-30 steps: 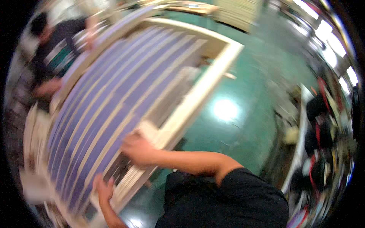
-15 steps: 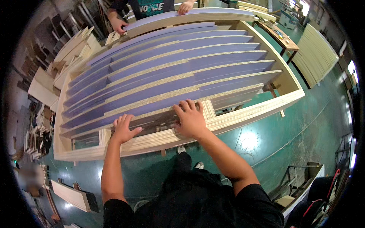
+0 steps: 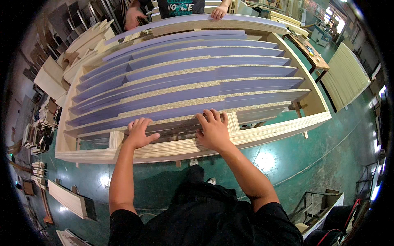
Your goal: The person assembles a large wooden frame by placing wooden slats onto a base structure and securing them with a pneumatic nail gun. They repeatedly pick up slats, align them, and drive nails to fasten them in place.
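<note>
My left hand (image 3: 140,134) and my right hand (image 3: 214,130) are both open, palms down, over the near rail (image 3: 180,150) of a large pale wooden frame. Their fingers reach past the rail toward the nearest chipboard panel (image 3: 262,112); whether the fingertips touch it I cannot tell. Several panels with purple faces and raw chipboard edges (image 3: 172,88) stand on edge in rows inside the frame. Short wooden blocks, one (image 3: 116,139) beside my left hand and another (image 3: 233,121) beside my right, sit between rail and panel.
Across the frame, a co-worker's hand (image 3: 218,12) rests on a long purple-topped board (image 3: 250,19). Stacked panels (image 3: 344,78) and a small workbench (image 3: 308,53) stand at right. Boards (image 3: 88,45) are piled at left, and more planks (image 3: 67,197) lie on the green floor (image 3: 230,180).
The view has shifted slightly. The co-worker's hand at the far left has lifted off and blurs with motion; more of a purple strip now shows there. My hands stay nearly in place at the rail.
</note>
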Action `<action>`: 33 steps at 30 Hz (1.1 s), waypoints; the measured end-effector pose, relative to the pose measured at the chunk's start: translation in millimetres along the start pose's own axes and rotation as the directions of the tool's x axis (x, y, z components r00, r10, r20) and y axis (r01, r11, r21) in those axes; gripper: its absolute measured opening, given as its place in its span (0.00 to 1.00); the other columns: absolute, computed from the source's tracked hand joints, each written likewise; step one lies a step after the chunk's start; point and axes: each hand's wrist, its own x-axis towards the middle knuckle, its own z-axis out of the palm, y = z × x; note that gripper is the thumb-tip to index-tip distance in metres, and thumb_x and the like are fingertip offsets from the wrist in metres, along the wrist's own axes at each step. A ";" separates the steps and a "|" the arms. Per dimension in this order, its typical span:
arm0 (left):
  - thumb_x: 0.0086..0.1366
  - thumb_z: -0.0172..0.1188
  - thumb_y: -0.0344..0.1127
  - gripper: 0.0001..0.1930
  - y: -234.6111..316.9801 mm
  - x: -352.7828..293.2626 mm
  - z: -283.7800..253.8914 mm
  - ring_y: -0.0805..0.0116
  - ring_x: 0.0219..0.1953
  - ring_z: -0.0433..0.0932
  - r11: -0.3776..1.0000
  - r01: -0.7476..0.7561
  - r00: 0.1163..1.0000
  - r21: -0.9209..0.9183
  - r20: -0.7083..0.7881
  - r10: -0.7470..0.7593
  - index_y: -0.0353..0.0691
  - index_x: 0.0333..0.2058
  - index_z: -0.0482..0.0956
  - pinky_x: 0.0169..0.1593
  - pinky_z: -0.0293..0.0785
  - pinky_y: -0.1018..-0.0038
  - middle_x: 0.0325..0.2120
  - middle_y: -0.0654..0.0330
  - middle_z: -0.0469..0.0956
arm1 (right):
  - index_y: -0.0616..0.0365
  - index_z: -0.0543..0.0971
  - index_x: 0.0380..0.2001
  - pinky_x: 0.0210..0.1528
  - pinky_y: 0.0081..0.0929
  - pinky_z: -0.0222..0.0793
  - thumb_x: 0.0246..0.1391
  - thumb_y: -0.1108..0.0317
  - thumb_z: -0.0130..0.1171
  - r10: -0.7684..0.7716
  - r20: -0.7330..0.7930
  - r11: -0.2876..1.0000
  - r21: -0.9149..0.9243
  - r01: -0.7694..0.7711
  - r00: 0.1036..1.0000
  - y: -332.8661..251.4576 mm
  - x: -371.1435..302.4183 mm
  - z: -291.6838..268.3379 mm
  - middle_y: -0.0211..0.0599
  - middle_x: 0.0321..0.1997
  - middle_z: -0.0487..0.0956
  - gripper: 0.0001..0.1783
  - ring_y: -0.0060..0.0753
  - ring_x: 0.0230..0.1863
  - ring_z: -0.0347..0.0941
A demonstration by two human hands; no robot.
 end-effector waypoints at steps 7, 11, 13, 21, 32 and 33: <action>0.55 0.69 0.65 0.42 5.3 -2.8 -3.3 0.50 0.64 0.65 0.999 -0.012 0.999 -0.042 -0.030 0.010 0.46 0.62 0.71 0.72 0.42 0.47 0.54 0.52 0.72 | 0.47 0.71 0.65 0.73 0.70 0.43 0.51 0.52 0.68 -0.012 0.017 0.999 -0.033 0.013 1.000 6.3 -0.4 10.0 0.42 0.68 0.69 0.38 0.51 0.74 0.58; 0.56 0.69 0.65 0.43 7.5 -0.2 -8.6 0.49 0.66 0.63 0.999 0.019 0.999 -0.038 0.041 -0.018 0.45 0.63 0.70 0.73 0.42 0.48 0.58 0.51 0.70 | 0.45 0.73 0.64 0.73 0.66 0.44 0.52 0.57 0.65 -0.014 -0.031 1.000 -0.007 0.013 0.999 5.4 -0.9 8.2 0.41 0.66 0.70 0.34 0.51 0.72 0.59; 0.56 0.69 0.65 0.43 9.1 0.7 -11.2 0.48 0.67 0.62 0.999 0.030 0.997 -0.030 0.067 -0.028 0.45 0.63 0.70 0.73 0.42 0.48 0.60 0.50 0.70 | 0.45 0.73 0.64 0.73 0.66 0.44 0.52 0.58 0.65 -0.012 -0.037 1.000 -0.004 0.011 0.999 4.1 -0.3 6.7 0.41 0.66 0.71 0.34 0.50 0.72 0.60; 0.60 0.69 0.59 0.37 -5.6 -6.9 -4.9 0.48 0.68 0.63 0.992 0.017 0.996 -0.122 -0.085 -0.028 0.43 0.62 0.74 0.69 0.55 0.51 0.61 0.52 0.70 | 0.48 0.75 0.60 0.73 0.66 0.46 0.49 0.63 0.66 -0.129 -0.145 0.990 0.041 0.136 0.981 4.4 8.2 -0.4 0.46 0.66 0.69 0.32 0.56 0.71 0.59; 0.58 0.73 0.45 0.31 -17.3 71.1 -72.5 0.47 0.62 0.70 0.945 -0.288 0.830 0.153 -0.453 0.326 0.43 0.58 0.74 0.65 0.68 0.53 0.59 0.49 0.71 | 0.50 0.72 0.63 0.73 0.59 0.51 0.50 0.58 0.74 0.000 -0.107 0.978 -0.209 -0.023 0.994 73.5 122.9 -44.7 0.42 0.66 0.70 0.37 0.48 0.70 0.63; 0.58 0.73 0.45 0.32 -23.8 83.3 -71.7 0.46 0.63 0.69 0.938 -0.289 0.835 0.191 -0.428 0.344 0.43 0.59 0.74 0.65 0.67 0.53 0.59 0.49 0.71 | 0.50 0.73 0.62 0.74 0.60 0.51 0.49 0.57 0.74 0.038 -0.019 0.972 -0.233 -0.041 0.999 81.7 127.0 -44.4 0.41 0.65 0.72 0.36 0.47 0.70 0.64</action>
